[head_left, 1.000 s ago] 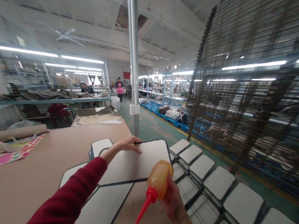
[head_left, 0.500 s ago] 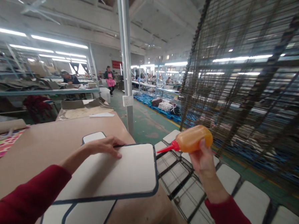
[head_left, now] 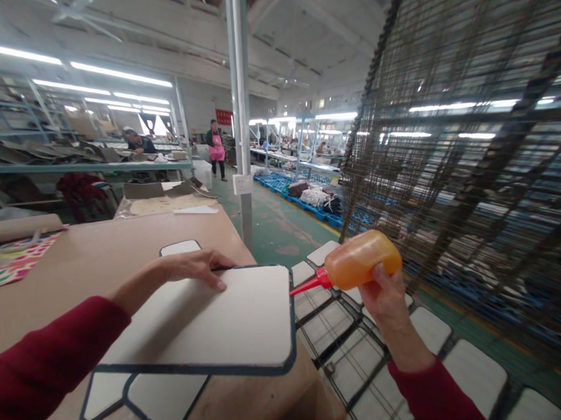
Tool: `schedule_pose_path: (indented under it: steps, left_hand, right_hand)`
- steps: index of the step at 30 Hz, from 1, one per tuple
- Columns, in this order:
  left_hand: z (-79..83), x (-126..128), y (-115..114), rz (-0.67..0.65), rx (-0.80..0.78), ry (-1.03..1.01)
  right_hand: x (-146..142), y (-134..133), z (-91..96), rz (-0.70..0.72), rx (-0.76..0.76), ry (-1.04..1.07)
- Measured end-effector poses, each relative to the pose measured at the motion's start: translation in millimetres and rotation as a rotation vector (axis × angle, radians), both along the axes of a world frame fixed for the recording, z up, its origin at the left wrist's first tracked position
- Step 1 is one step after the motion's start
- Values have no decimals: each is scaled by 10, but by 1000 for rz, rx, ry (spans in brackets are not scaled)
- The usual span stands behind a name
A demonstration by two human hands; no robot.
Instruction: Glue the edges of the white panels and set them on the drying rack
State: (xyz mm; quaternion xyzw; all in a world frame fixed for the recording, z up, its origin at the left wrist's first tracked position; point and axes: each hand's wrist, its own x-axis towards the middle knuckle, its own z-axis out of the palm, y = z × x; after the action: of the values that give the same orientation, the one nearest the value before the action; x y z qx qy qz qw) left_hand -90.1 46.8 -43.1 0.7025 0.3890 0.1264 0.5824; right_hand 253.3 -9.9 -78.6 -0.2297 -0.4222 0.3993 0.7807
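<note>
We see the left hand (head_left: 196, 266) lying flat and unclenched, palm down, on the far edge of a white panel (head_left: 220, 319) with a dark blue border. We cannot tell whether its fingertips pinch the border or only press on it. The panel rests on the brown bench (head_left: 99, 260) and its right edge overhangs the bench end. It covers most of two more bordered panels (head_left: 163, 396), of which only the corners show, and the bottom of the picture cuts off their near side.

The right hand (head_left: 383, 292) is clenched around an orange squeeze bottle (head_left: 361, 266), held on its side. Its red nozzle (head_left: 307, 285) points left and ends just beside the panel's right edge. We cannot make out whether it touches.

Below the bottle, a low wire rack (head_left: 337, 351) carries white pieces, partly hidden by the arm. The tall stack of wire racks (head_left: 455, 138) on the right is blurred.
</note>
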Motion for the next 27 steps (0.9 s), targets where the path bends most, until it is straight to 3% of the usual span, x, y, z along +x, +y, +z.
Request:
schedule_pose_path:
  steps: [6, 15, 27]
  left_hand:
    - [-13, -17, -6, 47, -82, -17]
    - [-23, -6, 18, -136, -46, 0]
    - [-109, -31, 18, -69, -79, -60]
  right_hand:
    - [21, -39, -29, -28, -23, -6]
    - [33, -131, 32, 98, 36, -43]
    - [21, -235, 37, 119, 1, -70]
